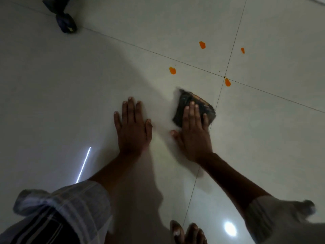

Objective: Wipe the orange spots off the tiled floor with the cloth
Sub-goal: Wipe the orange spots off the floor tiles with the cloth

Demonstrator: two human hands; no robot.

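Right hand [192,131]: flat on the dark cloth [193,107], fingers straight and together, pressing it to the tiled floor [88,85]; no curl or pinch visible. Cloth is folded or bunched, its far edge blurred.

Left hand [132,127]: palm down on bare tile at 9 o'clock of the cloth, fingers spread and straight, holding nothing; apparently bracing the body.

Orange spots, four visible, all untouched by the cloth:
- one [172,70] at 11 o'clock of the cloth, near;
- one [227,82] at 1 o'clock, on the meeting point of the grout lines [218,99], nearest the cloth;
- one [202,44] at 12 o'clock, farther off;
- one [242,50] at 1 o'clock, farthest, across the grout line.

Also present: a dark wrapped object [66,22] at 10 o'clock, well apart; toes [186,231] at 6 o'clock; pale striped sleeves [66,208].

Progress, as judged: early. The tile under and beside the hands shows no orange, but whether any spot was there cannot be told. All four spots remain to wipe.
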